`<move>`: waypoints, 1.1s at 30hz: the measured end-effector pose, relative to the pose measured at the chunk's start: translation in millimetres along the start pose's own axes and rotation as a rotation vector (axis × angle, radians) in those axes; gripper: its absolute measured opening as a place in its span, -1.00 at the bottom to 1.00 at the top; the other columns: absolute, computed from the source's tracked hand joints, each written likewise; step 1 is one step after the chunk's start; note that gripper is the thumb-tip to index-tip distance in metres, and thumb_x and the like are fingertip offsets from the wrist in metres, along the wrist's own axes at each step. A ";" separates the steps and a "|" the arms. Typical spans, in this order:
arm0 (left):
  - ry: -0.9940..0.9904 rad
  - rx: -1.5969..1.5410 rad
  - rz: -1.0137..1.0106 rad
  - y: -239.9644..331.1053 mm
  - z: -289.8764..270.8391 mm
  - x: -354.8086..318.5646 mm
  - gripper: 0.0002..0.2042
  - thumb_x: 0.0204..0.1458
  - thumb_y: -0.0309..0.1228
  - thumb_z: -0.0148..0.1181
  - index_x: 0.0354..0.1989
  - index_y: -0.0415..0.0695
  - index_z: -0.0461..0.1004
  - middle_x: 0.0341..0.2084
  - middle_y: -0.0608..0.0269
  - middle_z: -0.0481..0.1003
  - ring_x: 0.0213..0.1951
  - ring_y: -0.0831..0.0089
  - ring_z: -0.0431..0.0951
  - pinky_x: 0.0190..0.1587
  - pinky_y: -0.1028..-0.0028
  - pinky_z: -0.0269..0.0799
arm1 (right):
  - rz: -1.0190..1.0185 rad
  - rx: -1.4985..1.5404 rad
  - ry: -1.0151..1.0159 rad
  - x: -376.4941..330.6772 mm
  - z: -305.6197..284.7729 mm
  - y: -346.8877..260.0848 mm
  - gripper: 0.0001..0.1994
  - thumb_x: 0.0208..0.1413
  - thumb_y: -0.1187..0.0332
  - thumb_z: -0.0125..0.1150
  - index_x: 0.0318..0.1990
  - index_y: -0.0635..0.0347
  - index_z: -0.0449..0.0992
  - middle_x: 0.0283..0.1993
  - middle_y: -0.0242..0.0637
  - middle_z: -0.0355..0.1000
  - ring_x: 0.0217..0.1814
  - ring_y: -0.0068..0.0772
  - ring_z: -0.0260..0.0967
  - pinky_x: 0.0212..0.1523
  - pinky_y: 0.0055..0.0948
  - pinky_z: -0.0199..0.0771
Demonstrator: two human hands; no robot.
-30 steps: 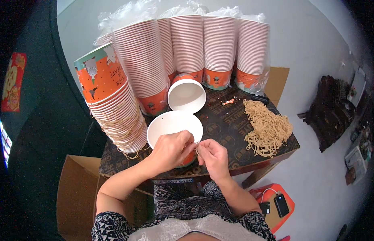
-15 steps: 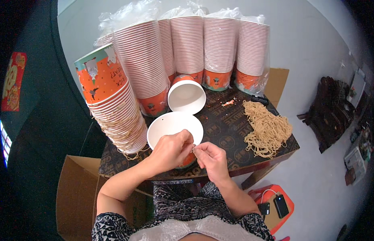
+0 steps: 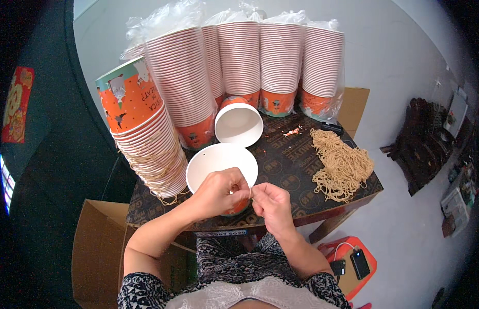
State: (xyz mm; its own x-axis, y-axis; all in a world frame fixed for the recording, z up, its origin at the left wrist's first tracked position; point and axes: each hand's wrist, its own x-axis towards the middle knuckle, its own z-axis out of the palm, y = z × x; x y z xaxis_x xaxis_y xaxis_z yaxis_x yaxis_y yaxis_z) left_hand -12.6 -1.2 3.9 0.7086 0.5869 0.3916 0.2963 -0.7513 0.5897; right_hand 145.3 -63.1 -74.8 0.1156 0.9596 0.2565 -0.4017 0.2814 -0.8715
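Over the near rim of a paper bucket (image 3: 211, 162), white inside and orange outside, my two hands meet. A small hole shows in the bucket's far left wall. My left hand (image 3: 221, 190) is closed in a pinch at the rim, its thumb and finger forming a loop. Just right of it, my right hand (image 3: 273, 206) pinches too, fingertips almost touching the left ones. A short bit of pale string (image 3: 251, 191) shows between the fingertips; most of it is hidden by the fingers. Behind stands a second bucket (image 3: 239, 125), tipped with its white mouth facing me.
A heap of tan strings (image 3: 342, 167) lies at the table's right. Leftward leans a tall bucket stack (image 3: 146, 149) draped with strings. Bagged bucket stacks (image 3: 239, 56) line the back. Orange-white crumbs (image 3: 293, 132) dot the dark tabletop (image 3: 285, 165). A cardboard box (image 3: 100, 247) stands lower left.
The left hand has turned slightly, and its fingertips have come rightward to the right hand's. The near bucket has shifted a little to the left. The right hand has barely moved.
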 end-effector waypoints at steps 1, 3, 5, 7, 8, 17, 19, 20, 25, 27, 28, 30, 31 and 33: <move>0.000 0.000 0.000 0.7 0.0 -0.2 -0.88 -0.06 -0.47 0.31 -0.47 -0.24 0.51 -0.50 0.08 0.53 -0.44 0.21 0.58 -0.35 0.32 0.47 | 0.025 0.006 0.006 -0.5 -0.5 -0.7 -0.80 0.26 0.37 0.13 -0.31 0.34 0.54 -0.62 -0.50 0.33 -0.63 -0.77 0.16 -0.62 -0.70 0.09; 0.003 0.056 0.007 1.6 0.6 -1.3 -0.89 -0.07 -0.55 0.33 -0.42 -0.24 0.50 -0.48 0.18 0.52 -0.42 0.38 0.55 -0.34 0.40 0.45 | 0.027 -0.032 0.022 -2.5 1.1 -3.9 -0.79 0.27 0.36 0.12 -0.30 0.34 0.55 -0.62 -0.51 0.33 -0.64 -0.76 0.16 -0.62 -0.69 0.08; 0.010 0.057 0.000 1.9 0.8 -2.5 -0.89 -0.07 -0.56 0.32 -0.42 -0.25 0.49 -0.48 0.18 0.52 -0.42 0.38 0.56 -0.34 0.39 0.46 | 0.032 -0.069 0.036 -4.9 3.3 -6.6 -0.78 0.28 0.34 0.11 -0.29 0.34 0.56 -0.63 -0.51 0.34 -0.65 -0.76 0.17 -0.63 -0.68 0.08; 0.015 0.055 -0.004 3.1 2.2 -3.4 -0.90 -0.08 -0.57 0.32 -0.42 -0.26 0.49 -0.48 0.18 0.52 -0.42 0.37 0.57 -0.35 0.39 0.46 | -0.042 -0.240 0.056 -8.5 4.6 -8.5 -0.79 0.26 0.37 0.11 -0.24 0.37 0.55 -0.62 -0.45 0.39 -0.61 -0.74 0.26 -0.61 -0.64 0.20; 0.039 0.075 0.013 4.0 3.4 -4.8 -0.90 -0.09 -0.60 0.30 -0.43 -0.26 0.48 -0.47 0.15 0.51 -0.41 0.32 0.57 -0.36 0.38 0.46 | -0.040 -0.240 0.055 -11.2 7.1 -8.6 -0.79 0.26 0.37 0.11 -0.24 0.37 0.55 -0.62 -0.45 0.39 -0.61 -0.74 0.26 -0.61 -0.64 0.20; 0.125 0.247 0.142 9.1 9.5 -7.6 -0.88 -0.14 -0.64 0.25 -0.41 -0.27 0.45 -0.46 0.05 0.50 -0.43 0.10 0.56 -0.38 0.32 0.46 | -0.493 -0.800 0.102 -19.6 12.5 -4.6 -0.79 0.14 0.49 0.19 -0.08 0.33 0.51 -0.35 0.03 0.55 -0.37 -0.11 0.59 -0.40 -0.32 0.53; 0.128 0.249 0.129 7.1 6.8 -8.2 -0.89 -0.12 -0.62 0.25 -0.40 -0.28 0.45 -0.47 0.08 0.51 -0.44 0.17 0.58 -0.38 0.33 0.46 | -0.483 -0.755 0.086 -18.6 10.1 -10.6 -0.77 0.13 0.50 0.19 -0.05 0.31 0.50 -0.43 -0.04 0.53 -0.46 -0.20 0.56 -0.47 -0.34 0.47; 0.121 0.121 0.044 4.4 5.4 -8.7 -0.91 -0.10 -0.58 0.23 -0.42 -0.28 0.46 -0.50 0.06 0.51 -0.46 0.18 0.57 -0.39 0.33 0.46 | -0.395 -0.735 0.084 -20.3 7.9 -14.5 -0.74 0.12 0.51 0.20 -0.02 0.29 0.49 -0.53 -0.15 0.47 -0.58 -0.36 0.45 -0.55 -0.39 0.37; 0.022 -0.107 -0.197 0.5 -3.0 -4.3 -0.91 -0.05 -0.51 0.17 -0.44 -0.29 0.46 -0.60 0.07 0.51 -0.50 0.32 0.56 -0.40 0.39 0.43 | -0.444 -0.821 0.120 -24.0 -5.8 -23.6 -0.79 0.08 0.54 0.24 -0.11 0.28 0.54 -0.61 -0.34 0.35 -0.64 -0.61 0.23 -0.59 -0.54 0.22; 0.023 -0.079 -0.207 0.6 -4.5 -3.5 -0.91 -0.05 -0.51 0.16 -0.45 -0.30 0.46 -0.61 0.05 0.51 -0.51 0.31 0.55 -0.41 0.37 0.43 | -0.501 -0.854 0.120 -25.1 -11.1 -23.9 -0.83 0.06 0.57 0.24 -0.16 0.31 0.56 -0.64 -0.41 0.29 -0.63 -0.72 0.16 -0.58 -0.63 0.16; 0.024 -0.051 -0.215 0.3 -5.1 -3.0 -0.90 -0.05 -0.51 0.14 -0.45 -0.30 0.46 -0.61 0.04 0.50 -0.51 0.30 0.54 -0.41 0.36 0.42 | -0.537 -0.882 0.103 -26.0 -15.5 -22.0 -0.88 0.06 0.58 0.24 -0.22 0.30 0.57 -0.61 -0.38 0.34 -0.63 -0.69 0.21 -0.58 -0.62 0.18; 0.023 -0.016 -0.235 -6.2 -5.6 -3.2 -0.90 -0.06 -0.50 0.14 -0.46 -0.31 0.45 -0.62 0.03 0.50 -0.52 0.30 0.53 -0.41 0.34 0.42 | -0.571 -0.909 0.083 -29.6 -22.4 -21.3 -0.92 0.05 0.58 0.25 -0.29 0.29 0.58 -0.59 -0.34 0.39 -0.63 -0.65 0.26 -0.58 -0.60 0.21; 0.023 0.020 -0.254 -8.6 -6.2 -3.7 -0.90 -0.06 -0.50 0.13 -0.47 -0.31 0.45 -0.62 0.03 0.50 -0.52 0.30 0.52 -0.41 0.33 0.41 | -0.549 -0.947 0.076 -31.7 -25.1 -22.0 -0.94 0.05 0.58 0.25 -0.31 0.29 0.57 -0.56 -0.31 0.42 -0.62 -0.61 0.29 -0.58 -0.59 0.23; 0.032 0.023 -0.270 -4.6 -7.3 -3.3 -0.89 -0.07 -0.50 0.13 -0.47 -0.32 0.45 -0.62 0.02 0.49 -0.53 0.30 0.51 -0.41 0.31 0.41 | -0.524 -0.986 0.068 -33.2 -27.1 -20.9 -0.96 0.05 0.58 0.25 -0.33 0.29 0.57 -0.54 -0.28 0.45 -0.61 -0.58 0.33 -0.57 -0.58 0.25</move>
State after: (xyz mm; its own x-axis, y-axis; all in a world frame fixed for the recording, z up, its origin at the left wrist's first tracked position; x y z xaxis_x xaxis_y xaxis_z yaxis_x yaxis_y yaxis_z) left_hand -20.9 2.5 5.0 0.5814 0.7758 0.2450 0.4861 -0.5728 0.6600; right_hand 174.5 -100.7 -76.5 0.1211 0.7113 0.6924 0.6039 0.5008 -0.6201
